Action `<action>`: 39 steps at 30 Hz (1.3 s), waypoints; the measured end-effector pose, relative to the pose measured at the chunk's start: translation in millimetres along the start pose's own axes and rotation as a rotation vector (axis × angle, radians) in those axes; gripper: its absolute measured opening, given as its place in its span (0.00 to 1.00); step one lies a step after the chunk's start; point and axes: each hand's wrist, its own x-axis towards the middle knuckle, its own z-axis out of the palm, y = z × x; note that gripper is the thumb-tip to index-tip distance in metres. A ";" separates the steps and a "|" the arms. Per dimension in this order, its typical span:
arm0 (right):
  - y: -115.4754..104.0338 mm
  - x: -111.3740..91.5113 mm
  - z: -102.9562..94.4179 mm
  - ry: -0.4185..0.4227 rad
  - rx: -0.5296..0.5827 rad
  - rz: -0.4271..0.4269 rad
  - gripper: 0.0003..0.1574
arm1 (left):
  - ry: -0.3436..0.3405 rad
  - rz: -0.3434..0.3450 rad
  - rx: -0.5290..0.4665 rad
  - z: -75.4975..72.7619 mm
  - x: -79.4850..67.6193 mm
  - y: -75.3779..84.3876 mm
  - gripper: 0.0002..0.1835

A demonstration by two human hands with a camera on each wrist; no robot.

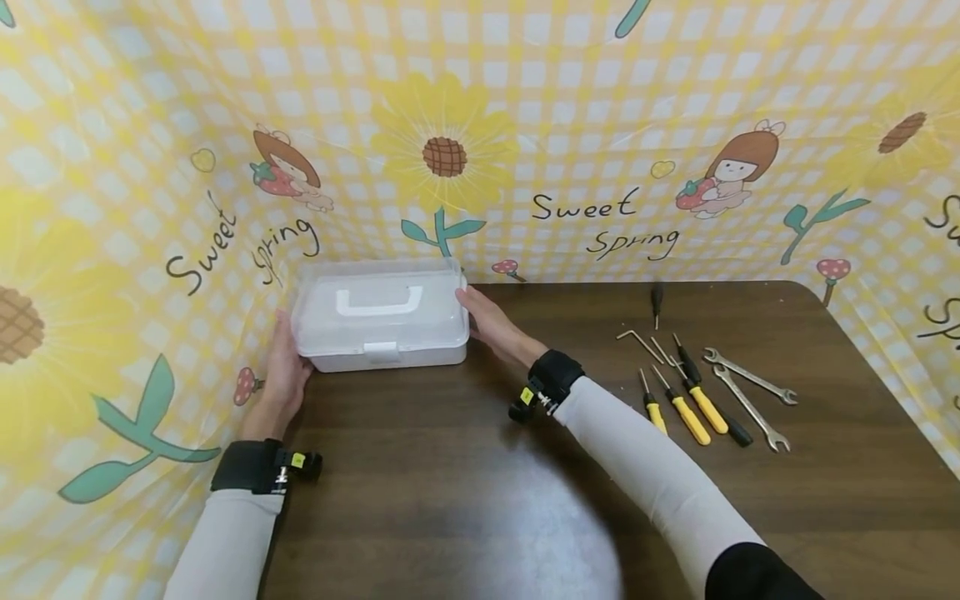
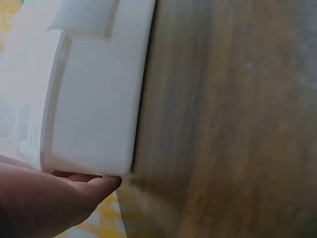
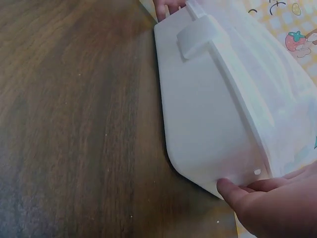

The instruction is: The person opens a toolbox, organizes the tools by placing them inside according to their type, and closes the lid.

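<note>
A translucent white plastic box (image 1: 378,321) with a white handle and a front latch (image 1: 382,352) sits lid down at the back left of the dark wooden table (image 1: 450,475). My left hand (image 1: 283,357) lies flat against its left end. In the left wrist view its thumb (image 2: 99,186) touches the box's (image 2: 94,99) lower corner. My right hand (image 1: 482,315) presses flat against the right end. The right wrist view shows its thumb (image 3: 233,191) on the front corner of the box (image 3: 208,114).
To the right on the table lie several yellow-handled screwdrivers (image 1: 690,412), two wrenches (image 1: 750,390), a hex key (image 1: 637,340) and a small black screwdriver (image 1: 657,302). A yellow checked cloth backdrop (image 1: 525,125) closes off the back and both sides.
</note>
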 end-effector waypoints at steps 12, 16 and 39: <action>4.3 -21.6 -8.9 -0.035 -0.021 -0.039 0.43 | -0.073 -0.003 0.050 7.6 -16.5 -7.9 0.44; 5.8 -35.9 -12.3 -0.033 -0.044 -0.037 0.44 | -0.090 -0.037 0.071 12.5 -26.1 -10.7 0.45; 22.7 -117.4 -42.7 -0.022 -0.027 -0.008 0.43 | -0.271 -0.074 0.189 50.9 -96.7 -19.2 0.45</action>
